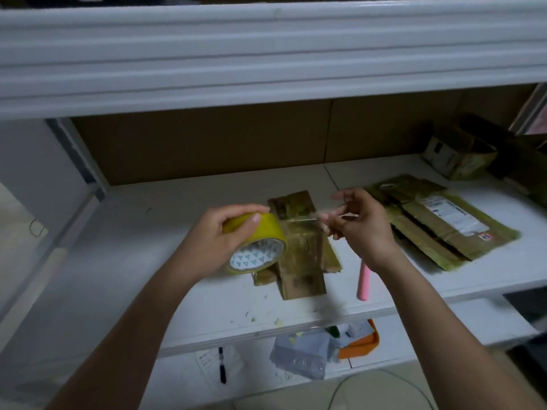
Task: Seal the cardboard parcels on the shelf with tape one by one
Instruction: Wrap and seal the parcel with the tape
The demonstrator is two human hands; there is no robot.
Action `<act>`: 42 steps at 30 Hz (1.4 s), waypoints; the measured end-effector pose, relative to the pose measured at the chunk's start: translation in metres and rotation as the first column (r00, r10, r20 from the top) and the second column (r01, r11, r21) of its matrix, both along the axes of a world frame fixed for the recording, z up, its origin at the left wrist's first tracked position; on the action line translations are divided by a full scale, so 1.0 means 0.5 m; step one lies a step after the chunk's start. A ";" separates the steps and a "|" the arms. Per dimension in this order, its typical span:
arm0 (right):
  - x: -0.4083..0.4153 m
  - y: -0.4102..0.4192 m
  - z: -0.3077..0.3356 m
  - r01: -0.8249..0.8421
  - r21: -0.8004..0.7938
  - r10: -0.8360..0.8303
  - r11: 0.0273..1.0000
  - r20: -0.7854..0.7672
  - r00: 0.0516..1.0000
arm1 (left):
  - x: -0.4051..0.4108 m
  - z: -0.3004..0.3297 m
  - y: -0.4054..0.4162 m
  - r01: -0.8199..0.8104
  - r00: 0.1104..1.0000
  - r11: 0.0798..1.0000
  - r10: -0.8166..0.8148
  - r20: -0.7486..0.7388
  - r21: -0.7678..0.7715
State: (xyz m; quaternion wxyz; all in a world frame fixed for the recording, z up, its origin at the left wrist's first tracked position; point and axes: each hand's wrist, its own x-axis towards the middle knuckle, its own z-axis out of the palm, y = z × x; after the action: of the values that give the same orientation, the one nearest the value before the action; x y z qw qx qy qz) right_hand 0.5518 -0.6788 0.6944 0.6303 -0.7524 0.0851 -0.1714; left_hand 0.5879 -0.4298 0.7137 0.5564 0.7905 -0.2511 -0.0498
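My left hand (pixel 219 235) grips a yellow tape roll (pixel 260 247) held above the shelf. From the roll a clear strip of tape (pixel 299 220) stretches to the right, and my right hand (pixel 358 226) pinches its free end. Under the strip lies a flat brown cardboard parcel (pixel 302 253) wrapped in glossy tape, its long side running away from me. A larger flat cardboard parcel (pixel 444 223) with a white label lies to the right on the same white shelf (pixel 148 261).
A pink pen-like tool (pixel 363 282) lies near the shelf's front edge under my right wrist. A small box (pixel 455 158) sits at the back right corner. A white shelf board (pixel 266 54) overhangs above. Grey mailers (pixel 302 356) and an orange tray (pixel 364 344) lie on the lower shelf.
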 end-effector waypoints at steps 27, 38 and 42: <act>0.014 -0.021 -0.125 0.113 0.263 -0.069 0.958 -0.171 0.983 | 0.070 -0.141 -0.015 -0.094 0.991 0.877 0.034 0.133 0.471; 0.024 -0.031 -0.151 0.141 0.022 -0.129 0.990 -0.284 0.950 | 0.055 -0.162 -0.040 -0.206 0.973 0.815 0.113 0.199 0.542; 0.011 -0.043 -0.149 0.200 -0.289 -0.268 0.936 -0.221 0.938 | 0.060 -0.165 -0.035 -0.229 0.971 0.829 0.156 0.182 0.510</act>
State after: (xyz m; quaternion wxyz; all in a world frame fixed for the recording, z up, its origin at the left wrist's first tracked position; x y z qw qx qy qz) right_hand 0.5571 -0.7005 0.6201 0.4837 -0.8292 0.2322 -0.1566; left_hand 0.6178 -0.4473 0.6313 0.3025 0.9354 -0.1831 -0.0076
